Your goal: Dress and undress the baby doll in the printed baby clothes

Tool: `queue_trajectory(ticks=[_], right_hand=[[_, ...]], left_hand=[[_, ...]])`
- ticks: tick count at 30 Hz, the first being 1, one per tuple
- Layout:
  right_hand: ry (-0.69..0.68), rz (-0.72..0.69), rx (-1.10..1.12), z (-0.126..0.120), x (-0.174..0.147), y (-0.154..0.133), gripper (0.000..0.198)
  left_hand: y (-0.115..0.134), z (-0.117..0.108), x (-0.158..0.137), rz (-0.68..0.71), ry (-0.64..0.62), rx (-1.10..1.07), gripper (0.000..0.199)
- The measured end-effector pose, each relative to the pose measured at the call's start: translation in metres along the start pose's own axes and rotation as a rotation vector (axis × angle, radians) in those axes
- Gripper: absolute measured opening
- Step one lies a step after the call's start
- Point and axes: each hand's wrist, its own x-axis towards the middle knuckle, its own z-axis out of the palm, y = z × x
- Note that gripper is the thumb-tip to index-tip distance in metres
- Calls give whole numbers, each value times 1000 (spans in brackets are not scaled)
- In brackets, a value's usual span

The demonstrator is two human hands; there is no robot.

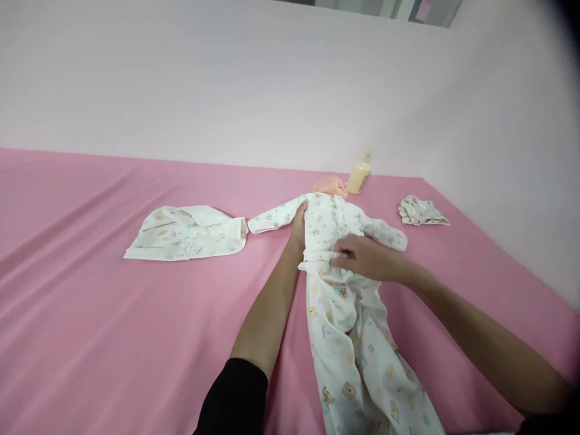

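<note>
Bottle [359,177] beside doll's head [327,185] — floppy garment [185,235] left, crumpled cloth [421,212] right.

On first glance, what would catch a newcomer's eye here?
Probably the doll in a printed white top and trousers, lying on the pink sheet right of centre. A person's left hand touches its side; the right hand is at its waist. A pale yellow bottle sits beside its head.
</note>
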Motion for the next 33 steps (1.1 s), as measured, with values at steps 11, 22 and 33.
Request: queue_trajectory(ticks=[11, 22, 33], right_hand=[[580, 267, -6, 8, 32, 7, 17], [481, 178, -91, 23, 3, -14, 18], [495, -105, -386, 2, 29, 11, 26]], left_hand=[[-3, -3, 12, 0, -167, -92, 56], [1, 2, 11, -39, -171, -122, 55], [1, 4, 7, -149, -228, -221, 50]])
